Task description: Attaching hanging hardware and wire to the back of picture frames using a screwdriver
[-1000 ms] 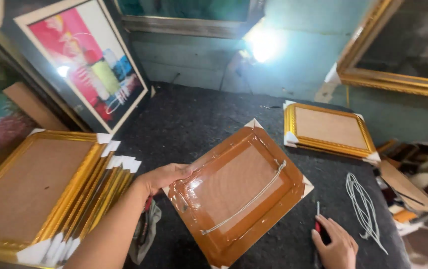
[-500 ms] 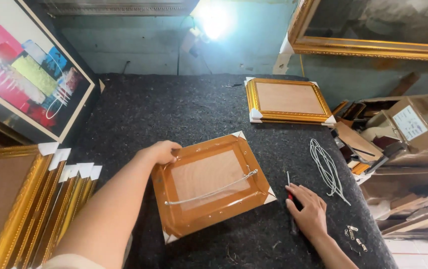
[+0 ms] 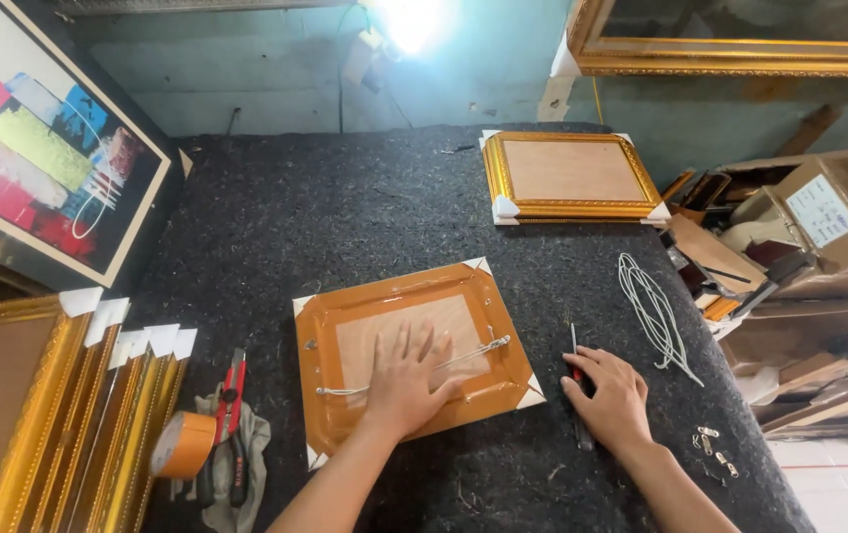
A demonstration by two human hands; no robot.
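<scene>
under my flat left hand (image 3: 406, 380) lies a picture frame (image 3: 414, 360), face down, its orange-brown back glossy under clear plastic wrap, with matt white paper corner guards and a pale cord (image 3: 414, 367) strung across. the table (image 3: 345, 217) is covered in dark, rough, fuzzy felt. my right hand (image 3: 610, 395) rests on a slim metal tool with a red grip (image 3: 576, 375). at three o'clock, a coil of smooth white cord (image 3: 653, 311). at twelve o'clock, a shiny gilt frame (image 3: 570, 176) with a matt board back. at eight o'clock, glossy brown tape (image 3: 183, 444) on crumpled grey cloth (image 3: 246, 464).
</scene>
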